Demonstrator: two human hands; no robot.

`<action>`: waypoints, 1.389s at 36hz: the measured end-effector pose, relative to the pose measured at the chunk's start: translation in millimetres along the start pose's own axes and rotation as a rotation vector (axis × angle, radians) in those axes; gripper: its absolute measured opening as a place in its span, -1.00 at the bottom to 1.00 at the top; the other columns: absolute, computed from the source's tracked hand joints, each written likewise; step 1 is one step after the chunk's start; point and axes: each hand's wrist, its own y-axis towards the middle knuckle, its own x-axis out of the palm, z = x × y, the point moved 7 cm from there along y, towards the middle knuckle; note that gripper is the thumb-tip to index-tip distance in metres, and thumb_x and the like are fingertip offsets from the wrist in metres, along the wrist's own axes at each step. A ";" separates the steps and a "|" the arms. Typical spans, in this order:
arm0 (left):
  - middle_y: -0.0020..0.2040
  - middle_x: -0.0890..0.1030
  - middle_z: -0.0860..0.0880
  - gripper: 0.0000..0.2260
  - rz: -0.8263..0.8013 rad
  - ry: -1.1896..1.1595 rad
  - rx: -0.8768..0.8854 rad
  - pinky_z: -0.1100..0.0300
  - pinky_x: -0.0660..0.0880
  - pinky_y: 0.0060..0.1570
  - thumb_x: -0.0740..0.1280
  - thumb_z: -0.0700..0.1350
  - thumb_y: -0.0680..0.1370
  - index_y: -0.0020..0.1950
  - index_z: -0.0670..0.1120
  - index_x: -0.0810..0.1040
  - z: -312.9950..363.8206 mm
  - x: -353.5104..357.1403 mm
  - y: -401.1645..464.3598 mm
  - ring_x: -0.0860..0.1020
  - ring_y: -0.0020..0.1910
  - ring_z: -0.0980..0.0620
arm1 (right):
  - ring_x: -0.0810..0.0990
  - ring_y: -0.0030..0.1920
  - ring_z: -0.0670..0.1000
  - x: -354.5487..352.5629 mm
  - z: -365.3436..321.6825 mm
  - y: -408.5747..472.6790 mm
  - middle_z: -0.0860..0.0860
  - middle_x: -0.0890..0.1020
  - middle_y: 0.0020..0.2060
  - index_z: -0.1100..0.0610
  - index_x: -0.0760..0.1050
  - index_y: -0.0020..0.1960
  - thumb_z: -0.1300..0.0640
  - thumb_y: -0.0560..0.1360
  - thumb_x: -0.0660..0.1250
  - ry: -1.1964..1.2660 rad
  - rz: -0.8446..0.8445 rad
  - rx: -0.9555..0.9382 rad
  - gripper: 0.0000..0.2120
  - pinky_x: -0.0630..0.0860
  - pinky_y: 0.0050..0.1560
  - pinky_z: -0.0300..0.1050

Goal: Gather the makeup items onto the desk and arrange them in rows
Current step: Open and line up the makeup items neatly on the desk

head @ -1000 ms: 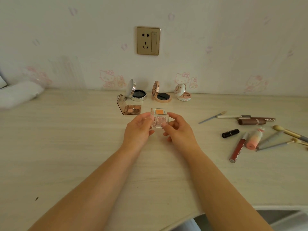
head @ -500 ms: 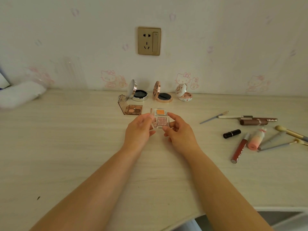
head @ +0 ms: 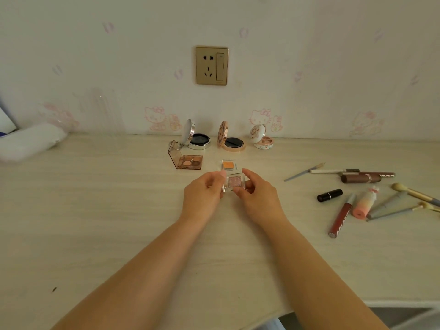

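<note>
Both bare forearms extend forward from the near edge of the desk and converge toward its middle. The left hand and right hand face each other, fingers curled, jointly pinching a small clear eyeshadow case by opposite sides.

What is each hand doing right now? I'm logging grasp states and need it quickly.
Left hand: pinching the small clear square case of pink glitter eyeshadow.
Right hand: pinching the same case from the other side.
</note>
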 end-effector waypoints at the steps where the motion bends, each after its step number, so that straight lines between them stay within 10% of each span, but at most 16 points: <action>1: -0.23 0.66 0.07 -0.76 -0.009 0.049 0.004 0.17 0.55 -0.05 0.23 0.13 0.54 -0.17 0.07 0.62 0.1 2.3 1.4 0.64 -0.19 0.09 | 0.47 -0.24 -0.16 -1.7 0.7 0.8 -0.15 0.50 -0.28 0.03 0.37 0.37 0.12 0.49 0.34 -0.035 -0.005 0.004 -0.54 0.32 -0.23 -0.40; 15: -0.13 0.68 0.02 -0.74 -0.049 0.282 0.029 0.10 0.51 -0.04 0.20 0.03 0.57 -0.07 -0.03 0.65 13.9 32.5 14.1 0.59 -0.10 0.00 | 0.41 0.11 0.12 -23.2 17.0 8.3 0.11 0.53 0.00 0.16 0.44 0.20 0.00 0.54 0.23 -0.412 -0.058 0.140 -0.68 0.35 0.02 -0.06; 20: -0.13 0.67 0.03 -0.81 0.012 0.267 0.037 0.12 0.50 -0.06 0.19 -0.02 0.57 -0.08 0.01 0.60 14.0 34.4 10.6 0.60 -0.10 0.04 | 0.38 0.07 0.15 -27.7 19.7 7.4 0.10 0.46 -0.08 0.09 0.28 -0.16 0.03 0.54 0.21 -0.494 -0.033 0.150 -0.81 0.26 -0.13 -0.11; 31: -0.21 0.61 0.16 -0.79 0.008 0.087 0.093 0.21 0.55 -0.10 0.27 -0.09 0.56 0.17 0.04 0.57 15.3 29.9 -1.0 0.62 -0.27 0.27 | 0.38 0.04 0.14 -34.6 22.9 2.2 0.12 0.50 -0.08 0.09 0.29 -0.25 0.05 0.54 0.22 -0.499 0.043 0.173 -0.77 0.28 -0.12 -0.10; 41: -0.04 0.66 0.04 -0.70 -0.016 0.263 0.114 0.19 0.47 0.05 0.32 -0.08 0.54 0.26 0.08 0.51 16.9 34.8 4.2 0.62 -0.05 0.09 | 0.46 0.07 0.15 -36.7 26.6 7.2 0.10 0.59 -0.05 0.15 0.57 -0.04 0.02 0.50 0.28 -0.500 0.062 0.194 -0.79 0.36 -0.08 -0.08; 45: -0.04 0.66 0.07 -0.66 -0.036 0.326 0.147 0.24 0.43 0.00 0.31 -0.10 0.53 0.31 0.09 0.47 19.4 42.8 8.7 0.59 -0.02 0.09 | 0.51 -0.02 0.17 -35.9 30.2 13.8 0.11 0.61 -0.14 0.05 0.41 -0.34 0.06 0.47 0.29 -0.476 0.074 0.211 -0.78 0.29 -0.22 -0.14; 50: 0.00 0.66 0.04 -0.63 -0.054 0.352 0.161 0.17 0.45 0.06 0.32 -0.11 0.53 0.33 0.06 0.45 25.2 61.0 16.6 0.58 0.04 0.04 | 0.41 0.15 0.14 -39.4 36.6 20.5 0.09 0.57 0.04 0.13 0.54 0.12 0.02 0.51 0.26 -0.569 0.137 0.239 -0.73 0.37 -0.02 -0.06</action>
